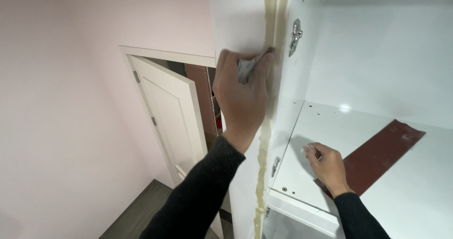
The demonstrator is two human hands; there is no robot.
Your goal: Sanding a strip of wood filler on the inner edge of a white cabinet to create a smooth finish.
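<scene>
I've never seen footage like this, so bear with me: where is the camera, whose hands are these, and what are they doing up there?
The camera sits on a person's head, looking at their own two hands. The left hand presses a small tool against the yellowish front edge of a white cabinet. What tool it is cannot be told. The right hand rests on the shelf inside, beside a dark red sheet. A metal hinge plate sits on the inner wall. A white door stands open behind.

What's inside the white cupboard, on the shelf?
On the shelf lies a dark red strip. The right hand rests on the shelf, covering the strip's near end. Nothing else shows there. Below the shelf is out of view.
</scene>
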